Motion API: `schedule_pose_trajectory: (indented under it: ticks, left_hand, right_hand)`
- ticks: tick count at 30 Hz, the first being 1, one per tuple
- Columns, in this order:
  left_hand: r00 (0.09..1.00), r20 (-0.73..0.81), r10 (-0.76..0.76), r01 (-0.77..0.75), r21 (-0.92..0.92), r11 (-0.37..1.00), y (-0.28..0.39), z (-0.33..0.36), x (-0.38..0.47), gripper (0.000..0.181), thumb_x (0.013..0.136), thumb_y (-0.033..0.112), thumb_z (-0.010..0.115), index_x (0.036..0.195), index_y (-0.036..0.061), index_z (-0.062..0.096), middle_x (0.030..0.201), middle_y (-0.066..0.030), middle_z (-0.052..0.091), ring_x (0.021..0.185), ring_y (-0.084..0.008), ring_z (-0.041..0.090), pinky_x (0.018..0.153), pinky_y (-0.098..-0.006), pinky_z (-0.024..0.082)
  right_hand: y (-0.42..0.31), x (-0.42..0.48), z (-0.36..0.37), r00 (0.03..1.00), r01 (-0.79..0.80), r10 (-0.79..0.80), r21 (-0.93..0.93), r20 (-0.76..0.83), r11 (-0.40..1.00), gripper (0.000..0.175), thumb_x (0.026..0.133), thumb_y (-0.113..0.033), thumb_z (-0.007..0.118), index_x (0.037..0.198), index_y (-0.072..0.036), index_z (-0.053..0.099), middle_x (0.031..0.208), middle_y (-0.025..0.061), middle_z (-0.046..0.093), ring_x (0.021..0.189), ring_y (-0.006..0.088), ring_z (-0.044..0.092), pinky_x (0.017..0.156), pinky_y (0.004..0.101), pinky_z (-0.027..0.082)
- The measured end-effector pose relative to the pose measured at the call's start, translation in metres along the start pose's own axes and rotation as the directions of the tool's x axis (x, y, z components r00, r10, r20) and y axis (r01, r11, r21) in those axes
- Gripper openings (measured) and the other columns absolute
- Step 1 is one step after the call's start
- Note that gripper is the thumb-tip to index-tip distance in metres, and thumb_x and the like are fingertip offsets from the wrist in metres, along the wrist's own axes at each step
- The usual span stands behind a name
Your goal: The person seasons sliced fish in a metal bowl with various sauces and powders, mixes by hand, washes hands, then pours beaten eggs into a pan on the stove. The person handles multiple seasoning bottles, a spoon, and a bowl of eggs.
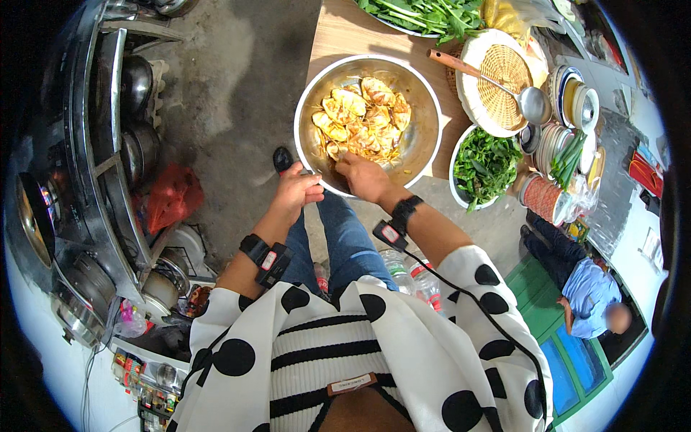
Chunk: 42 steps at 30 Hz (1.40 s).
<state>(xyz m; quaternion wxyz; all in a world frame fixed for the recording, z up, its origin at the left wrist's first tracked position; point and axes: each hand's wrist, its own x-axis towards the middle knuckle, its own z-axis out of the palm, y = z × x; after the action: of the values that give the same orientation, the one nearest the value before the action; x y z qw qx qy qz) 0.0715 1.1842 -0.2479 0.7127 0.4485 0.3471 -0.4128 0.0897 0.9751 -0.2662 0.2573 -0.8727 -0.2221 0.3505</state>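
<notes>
A large stainless steel bowl point(424, 135) stands at the corner of a wooden table, holding yellow-brown, sauced pieces of food point(345, 105) that look like meat with shredded bits. My left hand point(297, 189) is at the bowl's near left rim, its fingers closed on the edge. Inside the near side of the bowl, my right hand point(364, 175) reaches into the food with its fingers bent down; the fingertips are partly hidden, and whether they pinch a piece cannot be told.
The wooden table point(337, 32) also bears a bowl of leafy greens point(480, 167), a wicker basket point(494, 70), a ladle point(534, 105) and stacked dishes point(550, 148). At left are a metal rack point(116, 92) and a wok point(35, 216). A person point(588, 286) is at far right.
</notes>
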Motion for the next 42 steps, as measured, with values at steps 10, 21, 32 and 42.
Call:
schedule_pose_trajectory:
  ticks: [10, 21, 32, 42]
  left_hand:
    - [1.000, 0.006, -0.024, 0.024, -0.014, 1.000, 0.002, -0.010, -0.004, 0.039, 0.088, 0.011, 0.062, 0.125, 0.0065, 0.051, 0.098, -0.0058, 0.061, 0.071, -0.0092, 0.062, 0.062, -0.0245, 0.057]
    - [0.997, 0.065, -0.048, 0.051, -0.048, 0.998, 0.002, -0.010, -0.006, 0.036, 0.090, 0.007, 0.055, 0.126, 0.0042, 0.050, 0.099, -0.0047, 0.063, 0.073, -0.0126, 0.067, 0.064, -0.0273, 0.059]
    - [0.996, 0.084, -0.013, 0.013, -0.002, 1.000, -0.006, -0.010, -0.008, 0.042, 0.087, 0.009, 0.052, 0.128, 0.0079, 0.048, 0.096, -0.0002, 0.061, 0.078, -0.0114, 0.066, 0.069, -0.0279, 0.058]
    - [1.000, -0.031, -0.001, 0.004, 0.096, 0.995, 0.013, -0.019, -0.036, 0.068, 0.084, 0.010, 0.059, 0.145, 0.0065, 0.028, 0.108, -0.0079, 0.062, 0.077, -0.0183, 0.065, 0.066, -0.0346, 0.058]
  right_hand:
    - [0.030, -0.016, -0.033, 0.872, -0.488, 0.486, -0.012, -0.053, 0.873, 0.031, 0.079, -0.015, 0.059, 0.109, -0.014, 0.066, 0.107, 0.0175, 0.063, 0.102, 0.0350, 0.061, 0.085, 0.0434, 0.051]
    - [0.024, -0.013, -0.016, 0.926, -0.345, 0.352, -0.069, 0.138, 0.936, 0.029, 0.077, -0.010, 0.054, 0.104, -0.005, 0.065, 0.108, 0.0188, 0.062, 0.103, 0.0359, 0.060, 0.088, 0.0438, 0.049]
    - [-0.022, 0.032, 0.013, 0.972, -0.156, 0.212, 0.399, -0.101, 0.903, 0.028, 0.075, -0.014, 0.058, 0.099, -0.003, 0.067, 0.091, 0.0249, 0.066, 0.089, 0.0400, 0.064, 0.081, 0.0444, 0.050]
    - [-0.045, -0.006, -0.026, 0.825, -0.217, 0.345, 0.312, -0.448, 0.925, 0.031, 0.069, -0.006, 0.060, 0.100, -0.006, 0.066, 0.094, 0.0202, 0.062, 0.085, 0.0383, 0.064, 0.077, 0.0446, 0.052]
